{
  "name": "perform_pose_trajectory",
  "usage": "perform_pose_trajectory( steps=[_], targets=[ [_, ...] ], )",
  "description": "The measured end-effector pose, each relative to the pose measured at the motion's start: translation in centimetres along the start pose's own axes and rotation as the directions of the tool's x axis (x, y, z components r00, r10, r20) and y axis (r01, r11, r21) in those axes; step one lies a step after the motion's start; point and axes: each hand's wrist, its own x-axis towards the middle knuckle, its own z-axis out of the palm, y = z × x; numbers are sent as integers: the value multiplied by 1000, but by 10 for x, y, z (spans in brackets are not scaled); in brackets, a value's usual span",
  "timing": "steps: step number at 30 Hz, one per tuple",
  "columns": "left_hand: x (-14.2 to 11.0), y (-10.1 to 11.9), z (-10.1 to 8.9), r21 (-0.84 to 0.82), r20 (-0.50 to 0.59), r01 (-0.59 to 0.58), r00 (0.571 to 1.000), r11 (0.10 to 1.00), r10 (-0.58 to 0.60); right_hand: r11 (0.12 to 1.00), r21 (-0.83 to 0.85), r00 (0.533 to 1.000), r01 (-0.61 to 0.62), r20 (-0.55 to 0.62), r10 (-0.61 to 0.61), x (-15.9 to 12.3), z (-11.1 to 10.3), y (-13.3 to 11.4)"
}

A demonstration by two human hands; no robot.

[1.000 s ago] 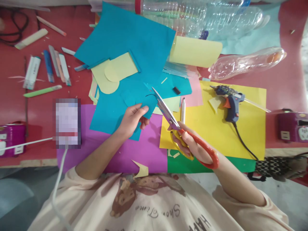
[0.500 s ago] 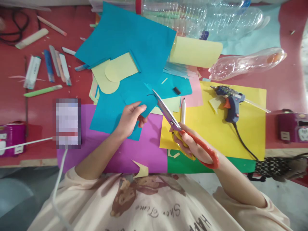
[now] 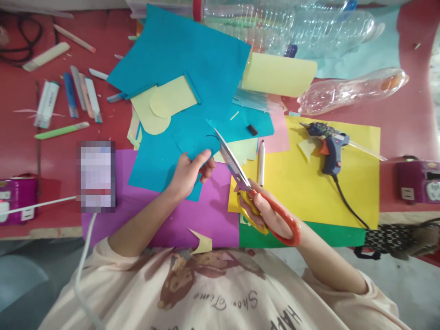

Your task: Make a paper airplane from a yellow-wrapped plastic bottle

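Note:
My left hand (image 3: 192, 172) pinches a small piece of blue paper (image 3: 206, 143) between thumb and fingers. A dark curved line shows on that piece. In my right hand (image 3: 263, 208) are scissors (image 3: 233, 160) with one orange-red and one yellow handle, the fingers wrapped through the loops. The blades point up and to the left, their tips at the right edge of the blue piece. Below lie a large blue sheet (image 3: 192, 50) and cut pale yellow paper shapes (image 3: 175, 96).
A blue glue gun (image 3: 332, 153) rests on a yellow sheet (image 3: 357, 192) at right. A white marker (image 3: 261, 162) lies near the scissors. Clear plastic bottles (image 3: 350, 91) stand at the back right. Several markers (image 3: 70, 94) and a cabled phone (image 3: 98, 176) are at left.
The scissors and my right hand have shifted slightly left and down. The blue piece has turned a little in my left hand.

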Motion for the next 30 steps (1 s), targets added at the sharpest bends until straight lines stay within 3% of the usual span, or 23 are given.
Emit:
perform_pose_trajectory(
  steps=[4,9,19,30],
  targets=[
    [-1,1,-1,81,-30,-26,999,996,29,999,22,996,39,75,-40,-1,-3,1],
    [-5,4,-1,146,47,-35,998,989,28,997,-11,990,78,118,-77,-1,-8,-6],
    [-5,6,-2,150,34,-9,999,989,4,1000,17,998,25,50,-25,2,-2,-18],
    [-3,5,-6,159,26,16,999,987,-21,999,-54,1000,0,10,1,1,-7,-10]
  ],
)
